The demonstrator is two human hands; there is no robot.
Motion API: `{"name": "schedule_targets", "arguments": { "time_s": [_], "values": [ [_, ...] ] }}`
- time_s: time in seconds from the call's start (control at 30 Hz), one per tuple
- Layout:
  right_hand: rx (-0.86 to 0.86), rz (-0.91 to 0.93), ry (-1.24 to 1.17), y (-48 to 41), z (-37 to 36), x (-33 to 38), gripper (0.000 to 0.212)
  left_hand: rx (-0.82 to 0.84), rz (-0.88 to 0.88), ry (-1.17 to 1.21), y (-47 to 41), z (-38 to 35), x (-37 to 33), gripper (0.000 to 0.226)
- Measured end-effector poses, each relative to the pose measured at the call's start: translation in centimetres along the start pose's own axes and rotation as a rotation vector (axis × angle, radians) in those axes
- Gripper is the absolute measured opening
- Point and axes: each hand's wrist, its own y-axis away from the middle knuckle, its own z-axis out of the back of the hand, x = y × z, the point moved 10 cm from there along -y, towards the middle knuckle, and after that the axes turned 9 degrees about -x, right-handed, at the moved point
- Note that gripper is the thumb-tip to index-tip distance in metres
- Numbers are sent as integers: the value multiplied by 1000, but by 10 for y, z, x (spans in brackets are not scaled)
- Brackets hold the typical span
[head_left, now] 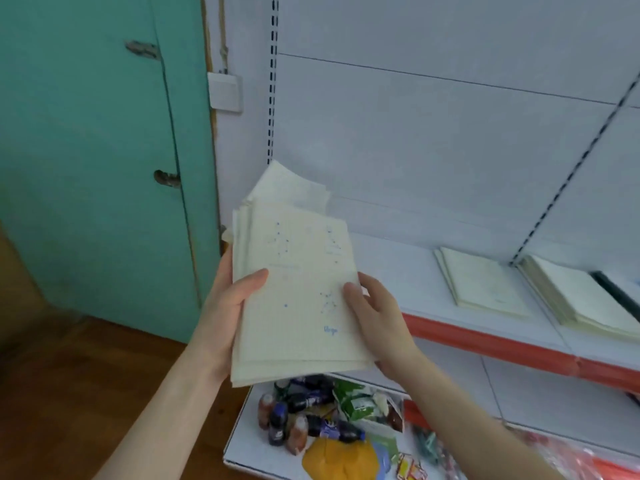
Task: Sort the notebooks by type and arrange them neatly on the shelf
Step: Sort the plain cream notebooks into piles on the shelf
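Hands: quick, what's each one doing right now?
Left hand: holds the notebook stack by its left edge.
Right hand: holds the same stack's right edge.

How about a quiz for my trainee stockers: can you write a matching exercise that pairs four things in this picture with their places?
Things:
1. stack
2. thin pile
3. bottles
4. switch

Places:
a. lower shelf
b. wall, right of the green door
c. red-edged shelf
d. gripped by left hand and right hand

Pairs: 1-d, 2-c, 3-a, 4-b
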Motion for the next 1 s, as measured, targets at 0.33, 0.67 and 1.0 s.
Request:
{"name": "schedule_targets", "arguments": {
  "time_s": [0.33, 0.67, 1.0],
  "values": [
    [-287, 18, 7, -9, 155, -26, 26, 167, 114, -166, -20, -143, 80, 45],
    [-363, -106, 82, -78, 303, -90, 18, 12, 176, -365, -62, -260, 185, 23],
    [-327, -170, 138, -148, 351, -124, 33, -70, 201, -437, -108, -307, 225, 27]
  ]
}}
